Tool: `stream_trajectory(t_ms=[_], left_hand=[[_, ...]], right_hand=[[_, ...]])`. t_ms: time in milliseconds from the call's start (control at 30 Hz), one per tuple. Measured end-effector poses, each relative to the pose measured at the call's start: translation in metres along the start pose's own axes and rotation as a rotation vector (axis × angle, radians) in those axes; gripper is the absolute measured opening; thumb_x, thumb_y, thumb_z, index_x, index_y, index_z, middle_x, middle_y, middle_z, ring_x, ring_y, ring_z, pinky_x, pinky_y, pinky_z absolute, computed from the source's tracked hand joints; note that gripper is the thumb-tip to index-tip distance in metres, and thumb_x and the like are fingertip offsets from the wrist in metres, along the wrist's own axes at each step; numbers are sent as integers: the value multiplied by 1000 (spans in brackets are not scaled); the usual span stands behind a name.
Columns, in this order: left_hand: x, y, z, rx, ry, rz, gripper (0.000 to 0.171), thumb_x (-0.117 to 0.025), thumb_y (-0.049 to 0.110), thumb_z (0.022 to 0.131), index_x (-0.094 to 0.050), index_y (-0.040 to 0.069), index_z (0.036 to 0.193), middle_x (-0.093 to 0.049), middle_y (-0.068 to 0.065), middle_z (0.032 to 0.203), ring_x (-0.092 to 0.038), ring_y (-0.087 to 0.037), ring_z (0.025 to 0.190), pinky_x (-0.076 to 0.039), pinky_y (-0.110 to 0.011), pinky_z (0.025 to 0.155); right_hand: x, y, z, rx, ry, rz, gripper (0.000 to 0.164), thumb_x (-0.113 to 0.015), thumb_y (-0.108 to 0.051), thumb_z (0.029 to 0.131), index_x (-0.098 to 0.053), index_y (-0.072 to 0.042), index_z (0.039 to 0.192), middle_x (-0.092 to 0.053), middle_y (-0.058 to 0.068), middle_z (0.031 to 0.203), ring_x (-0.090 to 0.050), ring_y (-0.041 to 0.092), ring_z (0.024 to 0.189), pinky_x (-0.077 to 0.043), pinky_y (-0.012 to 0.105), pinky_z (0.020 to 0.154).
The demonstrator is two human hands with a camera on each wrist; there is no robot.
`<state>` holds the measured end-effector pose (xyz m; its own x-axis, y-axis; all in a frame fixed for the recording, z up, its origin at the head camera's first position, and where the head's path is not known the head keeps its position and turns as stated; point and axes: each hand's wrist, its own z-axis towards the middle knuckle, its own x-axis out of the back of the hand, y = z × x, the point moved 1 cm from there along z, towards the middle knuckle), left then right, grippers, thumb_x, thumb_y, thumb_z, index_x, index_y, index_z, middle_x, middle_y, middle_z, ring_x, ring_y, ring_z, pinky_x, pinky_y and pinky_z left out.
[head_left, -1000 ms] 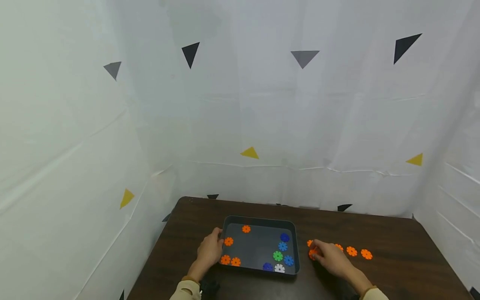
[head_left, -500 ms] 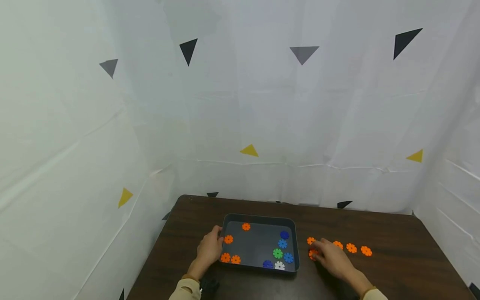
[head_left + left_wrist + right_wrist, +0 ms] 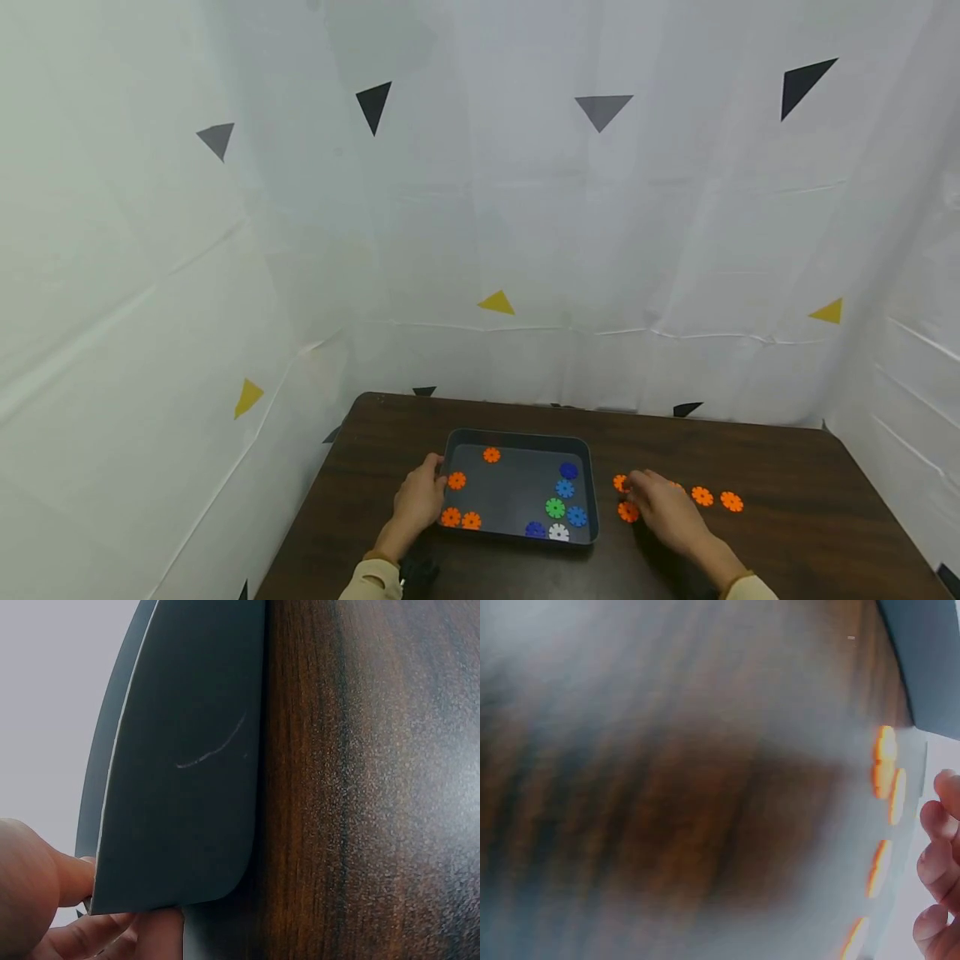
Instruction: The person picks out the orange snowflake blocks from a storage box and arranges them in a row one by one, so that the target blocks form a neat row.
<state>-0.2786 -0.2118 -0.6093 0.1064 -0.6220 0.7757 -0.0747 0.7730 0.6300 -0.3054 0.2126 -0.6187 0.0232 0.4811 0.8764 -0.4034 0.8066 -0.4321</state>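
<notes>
My left hand (image 3: 417, 502) holds the left wall of a dark grey tray (image 3: 517, 437); the left wrist view has the thumb over the rim and the fingers on the outside of the tray wall (image 3: 180, 750). To the tray's right, my right hand (image 3: 666, 512) hovers above the table among orange notched discs. One orange disc (image 3: 628, 512) lies just below its fingertips, another (image 3: 620, 483) just beyond them. In the right wrist view the fingers (image 3: 937, 862) bend loosely, with no disc seen between them. Part of an orange disc behind the right hand is hidden.
Inside the tray, orange discs (image 3: 457, 481) lie at the left, and blue, green (image 3: 555, 508) and white discs (image 3: 558, 532) at the right. Two orange discs (image 3: 702, 497) lie farther right on the brown table (image 3: 810, 500). White sheeting (image 3: 525, 208) stands behind.
My right hand has moved slightly up and away from the lower orange disc, which shows fully now. My left hand and the tray have stayed in place.
</notes>
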Motion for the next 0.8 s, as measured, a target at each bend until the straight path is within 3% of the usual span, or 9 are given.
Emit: stream_trajectory(t_ms=[200,500,800], left_hand=[[0,0,0,-10,-1,-8,38,-64,14,107,-58,8,143,-70,-5,96,-58,-15,64,-43,-36,55],[-1,-1,-2,-2,-24,-35,39,-62,16,108,-56,8,145,-66,-2,90,-56,-15,59,-42,-36,53],[0,0,-2,10,-16,-37,38,-63,16,108,-57,9,145,-66,-1,90,-56,-16,60,-42,-35,53]], right_hand=[[6,-10,14,10,78,39,8,-75,-7,98,-74,-14,103,-72,-4,92,-66,7,77,-57,31,69],[-2,-47,36,58,80,56,7,-77,-9,97,-75,-14,101,-72,-5,93,-65,7,77,-55,29,69],[-6,-79,56,282,148,36,14,-79,-6,94,-75,-14,105,-75,0,97,-70,11,78,-58,35,69]])
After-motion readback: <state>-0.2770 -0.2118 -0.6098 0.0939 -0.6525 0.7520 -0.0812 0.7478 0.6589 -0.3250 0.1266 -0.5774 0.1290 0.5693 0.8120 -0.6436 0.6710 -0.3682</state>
